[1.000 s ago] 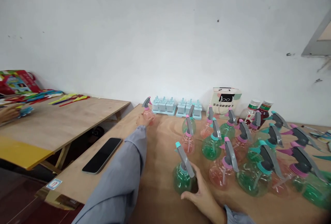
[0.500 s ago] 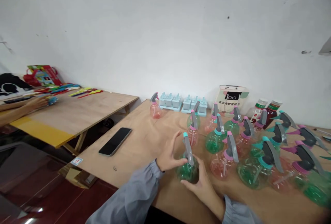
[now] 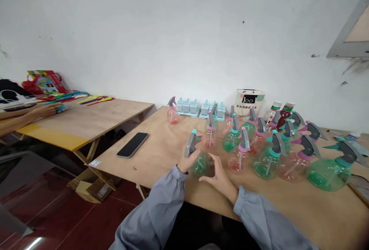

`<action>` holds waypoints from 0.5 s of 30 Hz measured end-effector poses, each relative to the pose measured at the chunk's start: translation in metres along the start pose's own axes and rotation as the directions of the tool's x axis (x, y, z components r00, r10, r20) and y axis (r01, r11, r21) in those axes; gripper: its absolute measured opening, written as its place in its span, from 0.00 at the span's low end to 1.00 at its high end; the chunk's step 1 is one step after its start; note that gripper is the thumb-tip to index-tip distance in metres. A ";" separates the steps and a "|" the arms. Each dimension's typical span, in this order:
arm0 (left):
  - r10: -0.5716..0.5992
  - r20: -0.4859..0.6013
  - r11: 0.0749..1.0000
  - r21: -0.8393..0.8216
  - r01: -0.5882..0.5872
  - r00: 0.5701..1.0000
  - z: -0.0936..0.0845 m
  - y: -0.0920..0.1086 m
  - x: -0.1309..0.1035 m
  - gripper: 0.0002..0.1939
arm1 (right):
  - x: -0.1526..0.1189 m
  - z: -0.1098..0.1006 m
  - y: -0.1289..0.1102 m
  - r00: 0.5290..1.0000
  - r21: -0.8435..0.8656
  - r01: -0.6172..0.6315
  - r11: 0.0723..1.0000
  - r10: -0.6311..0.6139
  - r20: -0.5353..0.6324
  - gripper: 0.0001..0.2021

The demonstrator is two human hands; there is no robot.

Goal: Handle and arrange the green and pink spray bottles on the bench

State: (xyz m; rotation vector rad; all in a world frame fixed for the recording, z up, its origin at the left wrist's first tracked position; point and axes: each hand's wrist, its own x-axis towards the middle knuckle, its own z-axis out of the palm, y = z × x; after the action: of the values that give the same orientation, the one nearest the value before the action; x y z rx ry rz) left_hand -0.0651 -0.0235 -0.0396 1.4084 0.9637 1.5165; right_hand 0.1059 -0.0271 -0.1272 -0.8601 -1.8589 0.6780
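Note:
My left hand [image 3: 188, 160] is wrapped around the neck of a green spray bottle [image 3: 201, 166] near the table's front edge. This bottle has a grey trigger head with a turquoise nozzle, and the head leans to the left. My right hand [image 3: 219, 177] is open beside the bottle's right side, thumb and fingers spread in a curve, seemingly just off the plastic. A pink spray bottle [image 3: 238, 160] stands to the right of that hand. Another pink spray bottle [image 3: 210, 136] stands behind the held one.
Several more green and pink spray bottles, such as a green one [image 3: 266, 165], crowd the table's right side. A phone [image 3: 133, 145] lies to the left. Pale blue ice-pop moulds [image 3: 187, 107] and a paper bag [image 3: 248, 104] stand by the wall. A co-worker's hand [image 3: 47, 109] is at the left table.
The held bottle's head has swung to the left, and my left hand has closed around its neck. My right hand has come away from the bottle's side. The view has shifted.

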 end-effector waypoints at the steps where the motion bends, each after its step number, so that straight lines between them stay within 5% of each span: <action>1: -0.020 0.008 0.998 -0.067 0.020 1.000 -0.006 0.006 0.000 0.27 | 0.000 -0.002 0.000 1.000 0.010 0.004 1.000 -0.004 0.002 0.43; 8: -0.101 -0.025 0.943 -0.321 0.088 0.995 -0.038 0.032 -0.011 0.24 | -0.001 -0.006 0.007 0.998 0.149 0.003 0.989 -0.011 0.056 0.31; 15: -0.131 0.021 0.941 -0.312 0.131 0.991 -0.035 0.038 -0.012 0.14 | 0.005 -0.006 0.009 0.994 0.172 -0.080 0.982 0.091 -0.053 0.22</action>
State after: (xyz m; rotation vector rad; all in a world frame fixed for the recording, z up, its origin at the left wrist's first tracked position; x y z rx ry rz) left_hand -0.1028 -0.0483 -0.0109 1.0966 0.7598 1.4938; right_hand 0.1119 -0.0170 -0.1289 -0.8435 -1.6911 0.8420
